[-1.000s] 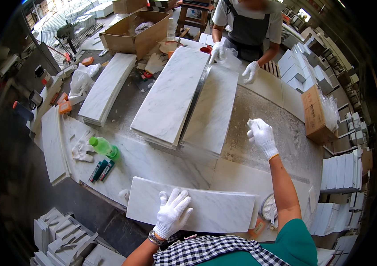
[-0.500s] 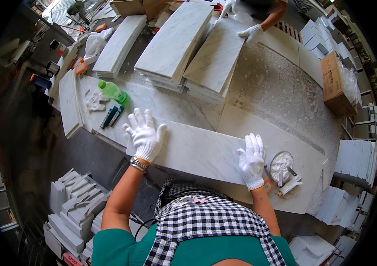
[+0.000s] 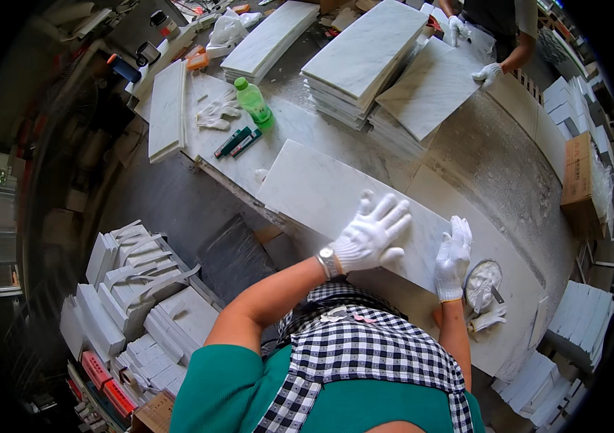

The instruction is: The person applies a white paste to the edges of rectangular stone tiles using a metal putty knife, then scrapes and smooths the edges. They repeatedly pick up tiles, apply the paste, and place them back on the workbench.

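Note:
A long white marble slab (image 3: 321,180) with faint grey veins lies across the worktable in front of me. My left hand (image 3: 374,234), in a white knit glove, rests flat on the slab's surface with fingers spread. At the slab's right end is my gloved right hand (image 3: 454,261), fingers stretched out and its side against the edge. Just right of it sits a round dish of white paste (image 3: 484,281) with a scraper in it. A crumpled white glove (image 3: 487,320) lies below the dish.
Stacked marble slabs (image 3: 368,50) stand at the back. There a co-worker's gloved hand (image 3: 488,74) touches a tilted slab (image 3: 433,90). A green bottle (image 3: 253,105), two dark green boxes (image 3: 238,142) and a spare glove (image 3: 218,113) lie left. A cardboard box (image 3: 579,180) stands right.
My left hand has slid right along the slab, from its left end toward my right hand. The whole view has shifted and turned. The co-worker's slab now sits more tilted on its stack.

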Motion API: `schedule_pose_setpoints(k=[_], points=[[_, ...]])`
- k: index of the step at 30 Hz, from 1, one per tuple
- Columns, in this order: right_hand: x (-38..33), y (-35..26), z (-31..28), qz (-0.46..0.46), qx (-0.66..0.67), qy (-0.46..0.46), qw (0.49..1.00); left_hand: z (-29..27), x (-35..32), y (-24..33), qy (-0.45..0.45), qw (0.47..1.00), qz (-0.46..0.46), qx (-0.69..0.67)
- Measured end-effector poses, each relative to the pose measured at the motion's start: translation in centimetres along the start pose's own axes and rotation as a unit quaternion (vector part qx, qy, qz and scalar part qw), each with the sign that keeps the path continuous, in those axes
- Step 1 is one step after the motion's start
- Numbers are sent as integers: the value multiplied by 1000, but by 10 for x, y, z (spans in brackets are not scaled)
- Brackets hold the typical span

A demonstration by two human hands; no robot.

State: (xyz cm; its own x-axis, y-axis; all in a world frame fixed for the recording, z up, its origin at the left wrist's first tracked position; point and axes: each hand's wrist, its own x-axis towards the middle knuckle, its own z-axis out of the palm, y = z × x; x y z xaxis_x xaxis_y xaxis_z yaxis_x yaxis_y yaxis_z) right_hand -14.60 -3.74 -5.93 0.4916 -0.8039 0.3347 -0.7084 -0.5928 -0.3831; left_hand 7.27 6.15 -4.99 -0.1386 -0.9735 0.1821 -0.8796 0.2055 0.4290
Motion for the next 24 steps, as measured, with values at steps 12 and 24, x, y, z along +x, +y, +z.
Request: schedule_pose_setpoints(k=[12,24], points=[[4,-10,2,-26,-17,-10,999,-44,-97,-48,125,892,-413,137],[1,-15,1,-32,-60,-58,996,-41,-133,-54,185,887,-414,86]])
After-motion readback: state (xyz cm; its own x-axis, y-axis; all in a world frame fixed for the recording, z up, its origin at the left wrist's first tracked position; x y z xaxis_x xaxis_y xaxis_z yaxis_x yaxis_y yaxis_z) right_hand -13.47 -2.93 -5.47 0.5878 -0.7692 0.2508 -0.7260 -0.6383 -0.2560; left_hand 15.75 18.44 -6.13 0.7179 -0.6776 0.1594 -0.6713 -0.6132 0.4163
